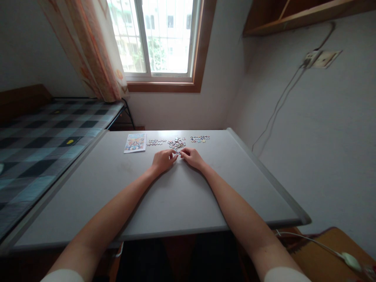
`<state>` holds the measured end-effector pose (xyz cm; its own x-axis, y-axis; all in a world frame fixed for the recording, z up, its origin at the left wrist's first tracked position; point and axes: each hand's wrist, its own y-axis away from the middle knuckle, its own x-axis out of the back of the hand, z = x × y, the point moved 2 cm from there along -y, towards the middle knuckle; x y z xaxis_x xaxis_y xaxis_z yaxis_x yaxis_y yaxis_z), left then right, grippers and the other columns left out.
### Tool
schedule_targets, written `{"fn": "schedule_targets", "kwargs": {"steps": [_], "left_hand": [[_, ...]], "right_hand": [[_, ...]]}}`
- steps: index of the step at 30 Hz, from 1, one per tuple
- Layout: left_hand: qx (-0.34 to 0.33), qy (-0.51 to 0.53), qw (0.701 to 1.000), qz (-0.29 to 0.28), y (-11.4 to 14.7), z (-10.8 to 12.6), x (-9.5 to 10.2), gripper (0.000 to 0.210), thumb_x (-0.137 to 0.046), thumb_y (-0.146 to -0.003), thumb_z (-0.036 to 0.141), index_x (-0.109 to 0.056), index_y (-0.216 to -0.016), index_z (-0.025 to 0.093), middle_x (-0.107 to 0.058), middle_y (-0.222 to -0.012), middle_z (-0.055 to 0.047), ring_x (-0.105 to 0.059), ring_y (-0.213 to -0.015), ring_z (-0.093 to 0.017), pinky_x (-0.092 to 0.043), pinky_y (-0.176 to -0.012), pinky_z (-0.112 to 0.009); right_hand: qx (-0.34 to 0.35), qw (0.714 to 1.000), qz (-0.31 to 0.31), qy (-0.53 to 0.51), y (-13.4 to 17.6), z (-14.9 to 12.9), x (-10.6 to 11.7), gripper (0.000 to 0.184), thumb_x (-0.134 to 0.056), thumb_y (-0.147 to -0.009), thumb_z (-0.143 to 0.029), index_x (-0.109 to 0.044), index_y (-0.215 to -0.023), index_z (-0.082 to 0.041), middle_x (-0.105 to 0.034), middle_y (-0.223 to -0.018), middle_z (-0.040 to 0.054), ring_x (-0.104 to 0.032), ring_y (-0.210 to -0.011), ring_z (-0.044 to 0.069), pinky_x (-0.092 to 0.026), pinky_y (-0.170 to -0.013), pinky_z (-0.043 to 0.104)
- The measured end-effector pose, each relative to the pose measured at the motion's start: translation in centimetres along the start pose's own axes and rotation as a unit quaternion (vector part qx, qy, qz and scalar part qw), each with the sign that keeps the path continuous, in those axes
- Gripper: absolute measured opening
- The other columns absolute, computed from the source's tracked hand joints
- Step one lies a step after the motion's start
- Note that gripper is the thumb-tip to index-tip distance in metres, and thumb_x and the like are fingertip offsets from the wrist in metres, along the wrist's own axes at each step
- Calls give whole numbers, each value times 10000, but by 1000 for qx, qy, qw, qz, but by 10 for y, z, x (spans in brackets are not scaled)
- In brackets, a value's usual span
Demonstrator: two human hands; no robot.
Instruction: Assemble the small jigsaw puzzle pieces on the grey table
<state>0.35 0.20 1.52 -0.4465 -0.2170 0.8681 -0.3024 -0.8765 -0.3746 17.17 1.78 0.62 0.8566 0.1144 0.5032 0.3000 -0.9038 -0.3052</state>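
My left hand (164, 160) and my right hand (191, 157) meet near the middle of the table, fingers pinched. Small jigsaw puzzle pieces (178, 153) show between the fingertips of both hands; how many there are I cannot tell. Just beyond the hands lies a loose pile of jigsaw pieces (176, 144). To its left, more pieces (156, 141) are laid out in rows, close to a printed picture sheet (135, 143). Another group of pieces (200, 138) lies to the right of the pile.
The white table (188, 207) has raised grey edges at its sides. A bed with a checked cover (70, 117) stands along the left. A window (164, 39) with a curtain (91, 51) is behind the table. A cable (273, 113) hangs from the wall socket (320, 58) at right.
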Motion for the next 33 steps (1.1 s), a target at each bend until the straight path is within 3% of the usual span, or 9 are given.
{"fn": "schedule_targets", "kwargs": {"steps": [33], "left_hand": [[3, 3, 1000, -3, 0, 0, 0, 273, -499, -854, 438, -679, -931, 247, -693, -751, 13, -614, -670, -145, -409, -634, -245]], "right_hand": [[-3, 1000, -3, 6, 1, 0, 1, 205, -515, -823, -296, -654, -800, -146, -667, -711, 27, -587, -661, 130, -429, -652, 238]]}}
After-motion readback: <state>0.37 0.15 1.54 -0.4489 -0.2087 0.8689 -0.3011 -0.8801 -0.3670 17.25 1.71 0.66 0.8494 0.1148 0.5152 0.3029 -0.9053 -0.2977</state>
